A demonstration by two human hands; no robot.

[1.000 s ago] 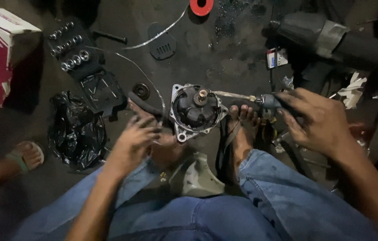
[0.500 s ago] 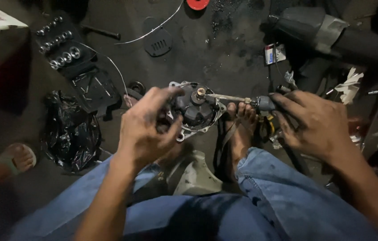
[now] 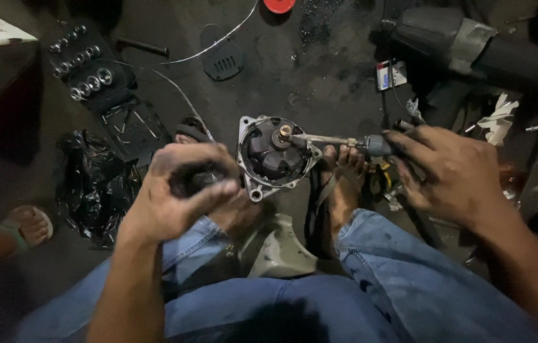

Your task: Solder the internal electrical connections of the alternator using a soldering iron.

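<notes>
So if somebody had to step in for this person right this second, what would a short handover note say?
Left hand: raised, curled around a small dark round part.
Right hand: gripping the handle of a long driver tool, whose tip meets the centre shaft of the alternator housing.
The housing sits on the floor between the bare feet.
Socket set lies open at upper left.
Done: housing open, one part in hand. Left: cannot tell.

Head-worn camera, looking steeply down at the person's lap and the dark floor.

Only one view exists, so nothing is shared between views. It sits close above the left hand [image 3: 177, 190] and right hand [image 3: 450, 171], with blue-jeaned legs nearest the lens, the alternator housing [image 3: 275, 155] mid-scene, and the socket set [image 3: 84, 67] far left.
</notes>
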